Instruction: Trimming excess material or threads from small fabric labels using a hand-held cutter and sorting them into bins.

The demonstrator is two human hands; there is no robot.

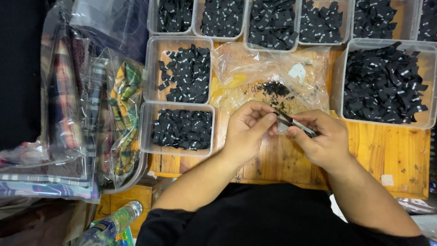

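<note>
Wooden and orange-toned, the tabletop (391,150) is carrying the whole scene, and both bare forearms are reaching up over it from the person's dark-clothed lap, angling inward so that the hands are meeting near the middle. The left hand (243,132) is lying palm-up with its wrist bent slightly, fingers curled loosely and the thumb and forefinger pressing together on the tip of a small black label (284,118). The right hand (321,139) is turning inward to face it, knuckles up, fingers folded, pinching the other end of the same label, which shows as a thin dark strip; whether a slim tool is lying along it cannot be told. The label is hanging between the two hands, just above the tabletop and just in front of a crumpled clear plastic bag (273,73) that is holding a few dark scraps. Clear plastic tubs full of black labels are standing around it: two stacked to the left (180,127), a large one to the right (387,82), and a row along the far edge. Bagged plaid fabrics (68,114) are lying well to the left, and a plastic bottle (114,223) is resting below them.
</note>
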